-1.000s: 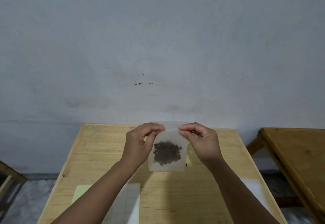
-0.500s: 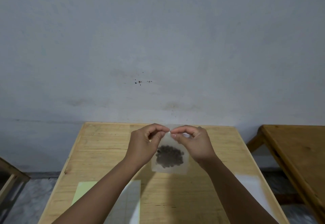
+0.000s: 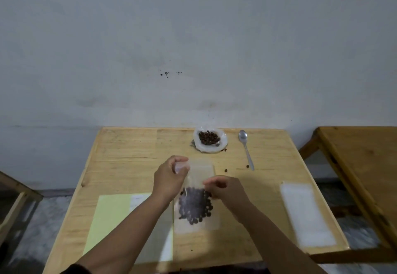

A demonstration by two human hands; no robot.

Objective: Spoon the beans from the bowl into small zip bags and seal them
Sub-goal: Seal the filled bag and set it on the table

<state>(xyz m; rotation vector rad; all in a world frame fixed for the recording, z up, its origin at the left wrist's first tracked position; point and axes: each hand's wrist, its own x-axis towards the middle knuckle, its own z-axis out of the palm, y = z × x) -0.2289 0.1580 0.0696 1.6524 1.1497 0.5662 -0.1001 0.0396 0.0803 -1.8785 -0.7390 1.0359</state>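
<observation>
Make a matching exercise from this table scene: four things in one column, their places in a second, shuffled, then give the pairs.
Things:
1. metal spoon
2. clear zip bag of dark beans
3. white bowl of beans
4. pale yellow sheet

Places:
A. far edge of the wooden table, by the wall
B. between both hands
C. right of the bowl
D. near left, under the left forearm

Pairs: 1-C, 2-B, 3-A, 4-D

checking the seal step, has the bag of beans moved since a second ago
Yes. The bag of beans has come down toward the near edge of the table, lower against it than before.
</observation>
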